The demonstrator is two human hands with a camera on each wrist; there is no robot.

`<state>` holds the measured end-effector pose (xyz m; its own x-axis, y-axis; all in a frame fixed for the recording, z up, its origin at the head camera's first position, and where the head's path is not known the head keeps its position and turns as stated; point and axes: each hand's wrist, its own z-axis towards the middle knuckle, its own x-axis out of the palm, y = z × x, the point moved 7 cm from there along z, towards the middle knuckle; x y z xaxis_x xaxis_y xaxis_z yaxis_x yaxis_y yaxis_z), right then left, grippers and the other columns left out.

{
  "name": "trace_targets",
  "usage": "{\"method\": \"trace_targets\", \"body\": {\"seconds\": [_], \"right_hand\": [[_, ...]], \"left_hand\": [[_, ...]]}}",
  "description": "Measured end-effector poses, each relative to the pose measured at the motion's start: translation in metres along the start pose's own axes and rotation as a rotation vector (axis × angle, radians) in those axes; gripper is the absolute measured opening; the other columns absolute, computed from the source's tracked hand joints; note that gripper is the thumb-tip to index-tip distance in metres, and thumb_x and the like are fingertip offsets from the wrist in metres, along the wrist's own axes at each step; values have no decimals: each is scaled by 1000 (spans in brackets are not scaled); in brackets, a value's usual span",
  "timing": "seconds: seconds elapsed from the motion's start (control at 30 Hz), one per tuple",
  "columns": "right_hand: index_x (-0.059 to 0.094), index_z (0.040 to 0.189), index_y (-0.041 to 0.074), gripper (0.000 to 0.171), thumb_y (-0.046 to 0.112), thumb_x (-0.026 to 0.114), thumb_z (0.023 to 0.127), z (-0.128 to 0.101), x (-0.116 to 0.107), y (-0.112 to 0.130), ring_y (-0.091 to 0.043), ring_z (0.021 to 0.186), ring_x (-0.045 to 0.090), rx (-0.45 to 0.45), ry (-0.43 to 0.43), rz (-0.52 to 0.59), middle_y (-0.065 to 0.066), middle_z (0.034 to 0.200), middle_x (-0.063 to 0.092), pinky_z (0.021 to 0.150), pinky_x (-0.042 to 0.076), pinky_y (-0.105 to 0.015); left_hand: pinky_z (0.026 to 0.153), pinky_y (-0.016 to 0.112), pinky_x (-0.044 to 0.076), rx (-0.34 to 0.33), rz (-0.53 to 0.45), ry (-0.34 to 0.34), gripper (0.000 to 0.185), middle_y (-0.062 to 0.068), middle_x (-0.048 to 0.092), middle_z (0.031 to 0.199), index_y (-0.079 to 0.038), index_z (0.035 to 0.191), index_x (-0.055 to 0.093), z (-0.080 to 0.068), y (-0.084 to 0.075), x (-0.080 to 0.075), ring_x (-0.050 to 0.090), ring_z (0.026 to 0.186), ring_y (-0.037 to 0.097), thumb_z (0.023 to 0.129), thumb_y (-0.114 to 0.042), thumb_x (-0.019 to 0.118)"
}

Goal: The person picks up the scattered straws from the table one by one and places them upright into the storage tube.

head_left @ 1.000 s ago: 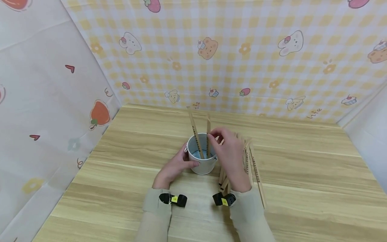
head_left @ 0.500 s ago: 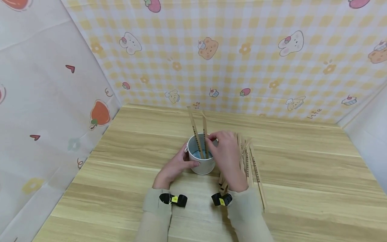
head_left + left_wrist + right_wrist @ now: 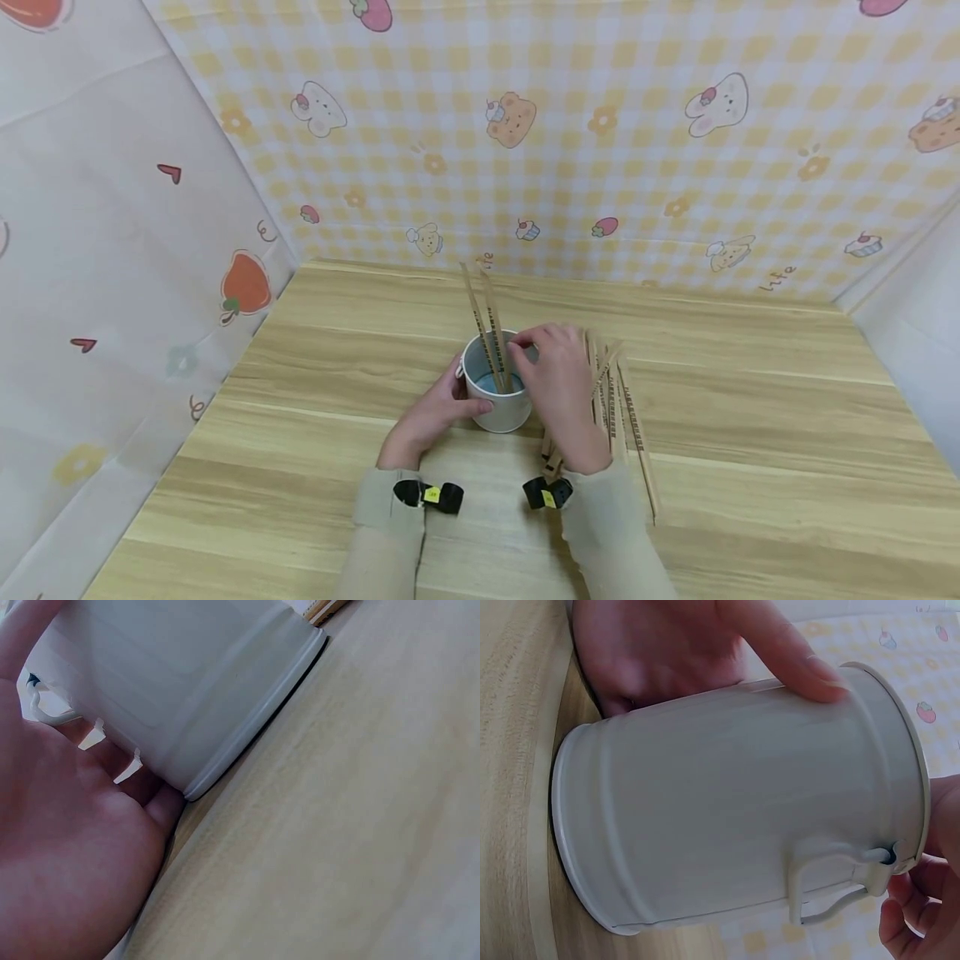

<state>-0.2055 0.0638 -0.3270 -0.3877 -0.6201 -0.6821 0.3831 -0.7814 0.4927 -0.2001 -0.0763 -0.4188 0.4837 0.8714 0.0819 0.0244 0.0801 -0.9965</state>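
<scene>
A white metal bucket (image 3: 501, 410) stands upright on the wooden table, with a small loop handle on its side in the right wrist view. My left hand (image 3: 435, 412) holds it from the left, thumb on the front wall and fingers around the far side. Two straws in brown, black-printed paper wrappers lean left inside it: one wrapped straw (image 3: 480, 321) at the left, another wrapped straw (image 3: 495, 333) beside it. My right hand (image 3: 558, 387) is at the right rim, fingers loosely bent, fingertips just right of the nearer straw and apart from it.
Several more paper-wrapped straws (image 3: 613, 408) lie loosely bunched on the table, partly under my right forearm. One single straw (image 3: 641, 450) lies at their right edge. A yellow checked cloth (image 3: 600, 167) hangs behind the table, and a white printed cloth (image 3: 135, 250) on the left.
The second straw has tilted from near upright to leaning left beside the first one. My right fingers have come off it. The left hand and bucket have stayed in place.
</scene>
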Motion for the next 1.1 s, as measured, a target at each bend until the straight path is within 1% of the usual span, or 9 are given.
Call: {"method": "trace_targets", "body": {"seconds": [0.17,0.23,0.37,0.5,0.7,0.83,0.97,1.1], "right_hand": [[68,82,9,9,17,66,80,2,-12,-4,-18,78,49,-11,-43,68,-1,81,63,67,40,-30],[68,84,8,10,17,64,81,3,-18,-9,-18,76,51,2,-73,93,-2,82,63,65,41,-31],[67,89,6,14,19,61,84,5,-30,-24,-19,75,54,57,-108,124,-4,84,63,63,43,-32],[67,92,6,17,20,60,85,6,-39,-43,-20,77,55,139,-102,135,-6,86,63,67,44,-33],[65,99,8,21,23,58,86,3,-43,-73,-20,83,56,283,-58,145,-5,92,62,72,45,-35],[63,105,10,26,26,55,87,-1,-40,-91,-21,88,55,358,7,140,-4,100,61,73,44,-38],[59,112,9,32,30,53,88,-5,-36,-103,-23,94,53,408,78,137,-6,106,58,73,44,-40],[56,116,8,36,29,53,88,-8,-34,-110,-25,98,52,429,141,138,-8,110,56,76,43,-42]], "left_hand": [[103,42,21,-6,14,-11,86,14,29,137,-20,142,15,-1,-1,0,23,128,34,75,-8,67],[103,42,23,-10,17,-15,86,15,30,136,-19,142,15,-1,-2,1,24,127,35,75,-9,68],[103,42,23,-5,10,-12,88,17,30,136,-16,142,14,-1,-2,1,24,127,36,74,-8,68],[103,43,21,-8,7,-13,90,17,29,136,-13,143,12,-1,0,0,23,128,36,74,-9,69],[104,41,20,-13,13,-21,89,15,29,137,-16,143,13,-1,1,-2,23,128,34,74,-9,69],[104,41,21,-17,12,-23,89,14,29,137,-17,143,14,-1,2,-2,23,128,34,74,-10,70],[103,42,23,-21,9,-19,89,15,30,136,-21,142,15,-1,2,-1,25,127,35,74,-11,70],[103,42,22,-18,-3,-14,89,15,30,136,-23,142,15,-1,1,-1,24,127,36,74,-11,71]]}}
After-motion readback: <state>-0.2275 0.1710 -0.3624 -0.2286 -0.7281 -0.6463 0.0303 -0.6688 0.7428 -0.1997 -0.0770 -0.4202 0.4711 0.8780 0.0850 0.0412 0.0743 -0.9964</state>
